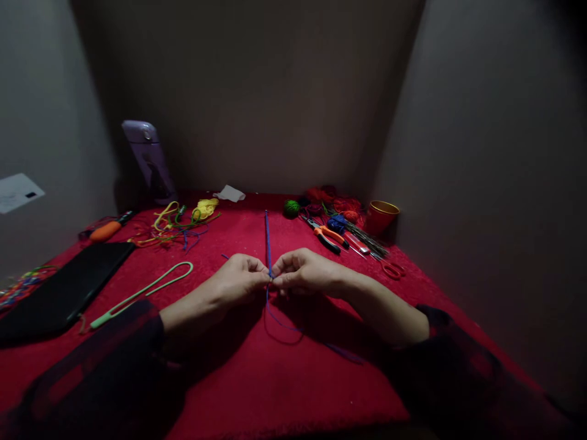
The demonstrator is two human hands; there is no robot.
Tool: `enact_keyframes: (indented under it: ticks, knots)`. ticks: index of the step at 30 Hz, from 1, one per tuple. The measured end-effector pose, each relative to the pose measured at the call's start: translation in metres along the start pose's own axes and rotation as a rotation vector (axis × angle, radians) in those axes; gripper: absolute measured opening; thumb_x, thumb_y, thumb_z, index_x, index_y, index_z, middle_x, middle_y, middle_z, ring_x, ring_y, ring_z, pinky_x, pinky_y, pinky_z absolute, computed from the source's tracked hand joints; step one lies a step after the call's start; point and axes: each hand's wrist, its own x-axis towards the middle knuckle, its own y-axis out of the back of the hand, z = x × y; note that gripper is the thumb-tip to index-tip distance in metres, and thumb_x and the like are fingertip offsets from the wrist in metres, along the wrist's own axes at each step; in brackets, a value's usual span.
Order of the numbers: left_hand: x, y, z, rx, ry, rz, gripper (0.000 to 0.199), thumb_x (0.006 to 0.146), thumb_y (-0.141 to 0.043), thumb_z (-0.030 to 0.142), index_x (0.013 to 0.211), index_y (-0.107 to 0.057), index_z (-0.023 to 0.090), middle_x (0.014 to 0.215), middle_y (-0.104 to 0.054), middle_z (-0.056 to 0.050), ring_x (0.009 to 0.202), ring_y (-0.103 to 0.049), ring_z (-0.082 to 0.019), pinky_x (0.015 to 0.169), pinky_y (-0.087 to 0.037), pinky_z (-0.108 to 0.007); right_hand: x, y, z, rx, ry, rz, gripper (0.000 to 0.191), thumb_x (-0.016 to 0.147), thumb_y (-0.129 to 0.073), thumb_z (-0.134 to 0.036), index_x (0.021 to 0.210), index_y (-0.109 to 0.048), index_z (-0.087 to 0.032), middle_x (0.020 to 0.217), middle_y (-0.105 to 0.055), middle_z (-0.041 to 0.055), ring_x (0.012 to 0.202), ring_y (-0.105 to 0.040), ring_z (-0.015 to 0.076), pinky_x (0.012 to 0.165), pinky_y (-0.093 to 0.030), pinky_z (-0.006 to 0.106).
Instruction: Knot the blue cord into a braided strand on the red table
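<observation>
A blue braided cord (268, 235) runs straight away from me over the red cloth, its far end near the middle of the table. At its near end my left hand (236, 276) and my right hand (305, 272) meet, each closed in a pinch on the cord. Loose blue strands (277, 319) trail from between the fingers toward me and off to the right. A short blue end pokes out beyond the left hand. The fingertips hide the exact spot where the strands join.
Left lie a black flat case (68, 293), a pale green looped tool (142, 293), an orange-handled tool (105, 231) and yellow yarn (205, 209). A purple bottle (149, 156) stands behind. Right are pliers (328, 235), red scissors (392, 269), yarn balls (291, 208) and a red cup (383, 218).
</observation>
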Motion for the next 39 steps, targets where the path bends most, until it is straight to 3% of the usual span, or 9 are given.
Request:
enact_keyframes:
  ticks: [4, 7, 11, 16, 19, 23, 27, 31, 39]
  knots:
    - [-0.004, 0.001, 0.008, -0.019, 0.011, 0.016, 0.019, 0.065, -0.057, 0.026, 0.058, -0.043, 0.016, 0.038, -0.029, 0.009, 0.033, -0.021, -0.003, 0.037, -0.012, -0.019, 0.003, 0.021, 0.008, -0.421, 0.101, 0.166, 0.012, 0.071, -0.055, -0.017, 0.074, -0.066, -0.012, 0.062, -0.060, 0.0022, 0.050, -0.045, 0.0072, 0.046, -0.030, 0.019]
    - [-0.008, 0.001, 0.012, -0.028, 0.015, 0.019, 0.017, 0.065, -0.057, 0.024, 0.058, -0.043, 0.016, 0.038, -0.030, 0.009, 0.033, -0.022, -0.002, 0.036, -0.011, -0.018, 0.002, 0.035, 0.011, -0.613, 0.070, 0.295, 0.017, 0.071, -0.053, -0.015, 0.076, -0.069, -0.012, 0.064, -0.062, 0.0041, 0.054, -0.049, 0.0098, 0.050, -0.033, 0.021]
    - [-0.009, 0.002, 0.014, -0.010, 0.011, 0.027, 0.019, 0.065, -0.058, 0.025, 0.057, -0.043, 0.016, 0.038, -0.031, 0.008, 0.032, -0.023, -0.003, 0.036, -0.012, -0.019, -0.003, 0.041, 0.009, -0.764, 0.060, 0.485, 0.025, 0.071, -0.048, -0.010, 0.084, -0.069, -0.013, 0.075, -0.064, 0.0072, 0.067, -0.054, 0.0142, 0.061, -0.038, 0.024]
    - [-0.008, 0.001, 0.014, -0.022, 0.006, 0.027, 0.019, 0.064, -0.058, 0.026, 0.058, -0.043, 0.016, 0.040, -0.031, 0.009, 0.033, -0.022, -0.002, 0.037, -0.012, -0.019, -0.004, 0.023, -0.001, -0.681, 0.325, 0.814, 0.032, 0.074, -0.042, -0.010, 0.095, -0.065, -0.012, 0.101, -0.060, 0.0108, 0.089, -0.054, 0.0178, 0.077, -0.040, 0.028]
    - [-0.008, 0.001, 0.014, -0.020, 0.011, 0.008, 0.019, 0.064, -0.058, 0.026, 0.058, -0.043, 0.016, 0.040, -0.030, 0.009, 0.034, -0.022, -0.002, 0.037, -0.013, -0.018, 0.001, 0.005, -0.002, -0.438, 0.293, 0.613, 0.028, 0.077, -0.040, -0.017, 0.091, -0.064, -0.013, 0.077, -0.063, 0.0058, 0.066, -0.054, 0.0135, 0.059, -0.040, 0.024]
    - [-0.008, 0.002, 0.012, -0.020, -0.006, -0.013, 0.017, 0.064, -0.056, 0.026, 0.060, -0.045, 0.015, 0.042, -0.031, 0.009, 0.036, -0.022, -0.002, 0.038, -0.013, -0.018, 0.005, -0.014, 0.004, -0.259, 0.145, 0.291, 0.024, 0.079, -0.038, -0.019, 0.070, -0.059, -0.013, 0.055, -0.056, 0.0013, 0.044, -0.041, 0.0075, 0.042, -0.027, 0.020]
    - [-0.005, 0.003, 0.009, 0.038, -0.016, 0.008, 0.016, 0.063, -0.056, 0.029, 0.063, -0.047, 0.015, 0.042, -0.033, 0.008, 0.036, -0.023, -0.003, 0.038, -0.015, -0.019, 0.006, -0.020, 0.005, -0.314, 0.169, 0.305, 0.023, 0.077, -0.040, -0.020, 0.058, -0.050, -0.014, 0.053, -0.048, -0.0015, 0.047, -0.037, 0.0065, 0.044, -0.024, 0.020]
    - [-0.002, 0.002, 0.005, 0.177, -0.155, 0.086, 0.016, 0.062, -0.055, 0.029, 0.061, -0.051, 0.013, 0.048, -0.043, 0.004, 0.044, -0.036, -0.007, 0.043, -0.025, -0.020, 0.007, -0.019, 0.003, -0.342, 0.230, 0.340, 0.019, 0.074, -0.040, -0.017, 0.058, -0.050, -0.014, 0.055, -0.045, -0.0028, 0.051, -0.036, 0.0067, 0.047, -0.025, 0.019]
    - [-0.005, 0.003, 0.005, 0.487, -0.269, 0.162, 0.014, 0.066, -0.048, 0.023, 0.063, -0.058, 0.013, 0.056, -0.053, -0.001, 0.053, -0.045, -0.012, 0.048, -0.030, -0.021, 0.006, -0.019, 0.003, -0.023, 0.025, 0.205, 0.014, 0.070, -0.044, -0.021, 0.062, -0.053, -0.015, 0.044, -0.037, -0.0062, 0.037, -0.030, 0.0051, 0.037, -0.020, 0.020]
